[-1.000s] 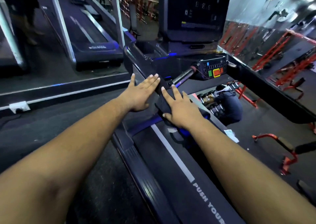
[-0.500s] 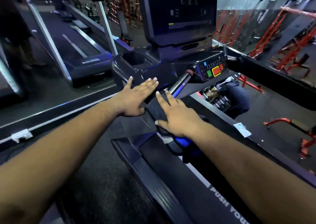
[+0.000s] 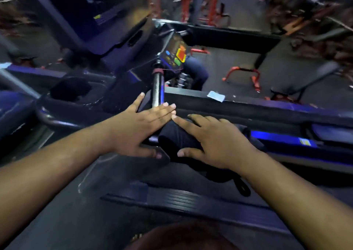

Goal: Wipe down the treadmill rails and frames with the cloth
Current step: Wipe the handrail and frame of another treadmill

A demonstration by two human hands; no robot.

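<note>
A dark cloth [image 3: 179, 141] is draped over the treadmill's black handrail [image 3: 257, 114]. My right hand [image 3: 214, 141] lies flat on top of the cloth, fingers spread, pressing it down. Just left of it, my left hand [image 3: 141, 127] rests flat on the same frame with its fingers together, holding nothing; the fingertips of both hands nearly touch. Beyond my left hand, the chrome grip bar [image 3: 158, 89] runs up to the control pad [image 3: 176, 55] with red and green buttons. The frame is blurred.
The console screen [image 3: 89, 14] rises at the upper left, with a cup holder [image 3: 70, 91] below it. The ribbed side rail [image 3: 181, 198] crosses below my arms. Red gym racks [image 3: 242, 74] and a crouching person [image 3: 196, 72] lie beyond the handrail.
The view has swung to the right and tilted. Both hands have stayed flat on the rail and drawn closer together, the right one still on the cloth.
</note>
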